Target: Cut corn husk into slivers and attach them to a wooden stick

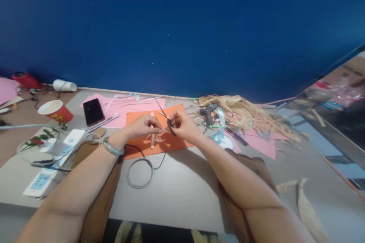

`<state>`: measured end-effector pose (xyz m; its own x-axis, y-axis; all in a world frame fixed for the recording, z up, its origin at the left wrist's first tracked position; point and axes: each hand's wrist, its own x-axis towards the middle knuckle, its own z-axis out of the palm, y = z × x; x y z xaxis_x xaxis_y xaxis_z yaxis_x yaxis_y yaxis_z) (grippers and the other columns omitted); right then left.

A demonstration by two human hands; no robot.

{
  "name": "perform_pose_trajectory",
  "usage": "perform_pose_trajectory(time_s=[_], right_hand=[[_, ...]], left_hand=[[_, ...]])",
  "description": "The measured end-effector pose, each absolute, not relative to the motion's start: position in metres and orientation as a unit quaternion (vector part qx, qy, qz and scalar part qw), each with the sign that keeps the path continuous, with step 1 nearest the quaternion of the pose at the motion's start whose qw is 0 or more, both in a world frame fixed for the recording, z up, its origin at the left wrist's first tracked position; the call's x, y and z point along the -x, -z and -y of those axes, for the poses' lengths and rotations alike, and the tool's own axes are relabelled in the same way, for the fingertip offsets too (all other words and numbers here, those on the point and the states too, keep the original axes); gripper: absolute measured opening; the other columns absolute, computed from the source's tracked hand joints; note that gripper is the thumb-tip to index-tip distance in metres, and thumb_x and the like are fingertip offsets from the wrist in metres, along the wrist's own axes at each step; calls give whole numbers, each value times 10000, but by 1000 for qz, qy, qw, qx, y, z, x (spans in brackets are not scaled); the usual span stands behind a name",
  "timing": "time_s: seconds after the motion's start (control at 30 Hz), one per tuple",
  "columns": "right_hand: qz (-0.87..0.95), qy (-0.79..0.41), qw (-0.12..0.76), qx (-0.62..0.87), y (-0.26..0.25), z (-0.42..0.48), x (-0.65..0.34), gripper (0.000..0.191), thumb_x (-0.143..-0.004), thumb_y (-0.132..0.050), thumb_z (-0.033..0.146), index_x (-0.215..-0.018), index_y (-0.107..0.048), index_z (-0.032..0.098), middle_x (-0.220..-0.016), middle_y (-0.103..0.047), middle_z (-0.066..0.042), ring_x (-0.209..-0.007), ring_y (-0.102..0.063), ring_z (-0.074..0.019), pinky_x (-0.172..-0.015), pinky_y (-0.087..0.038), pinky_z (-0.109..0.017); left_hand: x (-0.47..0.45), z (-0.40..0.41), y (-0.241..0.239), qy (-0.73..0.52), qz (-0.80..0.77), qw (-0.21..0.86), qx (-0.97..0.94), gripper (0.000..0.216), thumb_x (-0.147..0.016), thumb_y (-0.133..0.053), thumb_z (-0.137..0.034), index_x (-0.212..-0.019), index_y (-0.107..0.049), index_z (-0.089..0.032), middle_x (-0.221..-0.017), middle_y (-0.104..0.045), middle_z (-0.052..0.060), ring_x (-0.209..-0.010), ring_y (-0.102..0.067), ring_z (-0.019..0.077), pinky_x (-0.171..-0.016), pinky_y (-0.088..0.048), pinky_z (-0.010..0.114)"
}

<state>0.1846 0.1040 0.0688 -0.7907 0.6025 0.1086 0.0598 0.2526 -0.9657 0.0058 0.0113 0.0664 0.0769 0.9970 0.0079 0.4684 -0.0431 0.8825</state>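
Note:
My right hand is closed around a pair of scissors with dark handles, its thin blades pointing up and away to the left. Close beside it, my left hand pinches a small pale piece whose kind is too small to make out. Both hands are over a sheet of orange paper. Pale, narrow strips lie on that paper just below the fingertips. The fingers partly hide the pinched piece and the scissors' handles.
To the right lie a black glue gun, a heap of tan raffia-like strips and a ribbon spool. On the left are a phone, a paper cup and a power strip. A cable loop lies in front.

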Motion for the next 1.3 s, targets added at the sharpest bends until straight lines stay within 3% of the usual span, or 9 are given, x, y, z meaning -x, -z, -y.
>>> perform_pose_trajectory(time_s=[0.13,0.3,0.53,0.63,0.9,1.3], right_hand=[[752,-565,258,223,-69,-104,-184,302,-645,-688,290,-778,-433,199,-581,-506,55,-514,-466,-89,-496,-341,-213],[740,-546,302,251,-67,-105,-182,380,-602,-741,314,-781,-425,202,-629,-495,52,-533,-442,-89,-511,-336,-229],[773,-556,220,214,-59,-98,-180,481,-633,-742,350,-967,-431,197,-704,-515,42,-659,-496,-113,-632,-393,-254],[774,-568,181,215,-55,-97,-180,462,-666,-719,380,-986,-443,193,-696,-507,42,-641,-486,-109,-616,-391,-247],[763,-586,179,204,-53,-97,-179,359,-685,-709,371,-903,-494,183,-685,-497,39,-633,-480,-100,-597,-381,-226],[749,-600,180,218,-55,-92,-178,397,-622,-749,367,-873,-502,184,-662,-513,38,-608,-492,-97,-553,-390,-212]], left_hand=[[-7,-9,-69,-328,-573,479,-578,162,-697,-668,-300,-730,-703,-145,-582,-648,27,-507,-554,116,-512,-407,226],[-8,-10,-71,-458,-591,458,-481,157,-648,-697,-280,-663,-639,-135,-576,-625,11,-490,-535,100,-498,-398,221],[4,-13,-69,-593,-558,416,-404,183,-666,-689,-313,-698,-653,-136,-668,-648,29,-568,-544,91,-575,-418,223],[6,-12,-70,-622,-542,405,-394,174,-694,-662,-319,-687,-641,-146,-660,-644,26,-581,-553,94,-584,-418,224],[6,-10,-73,-624,-558,382,-392,162,-706,-628,-296,-710,-663,-137,-684,-653,39,-590,-561,95,-587,-418,223],[2,-9,-77,-607,-585,367,-393,155,-688,-613,-286,-663,-646,-136,-615,-619,31,-573,-554,100,-541,-399,210]])
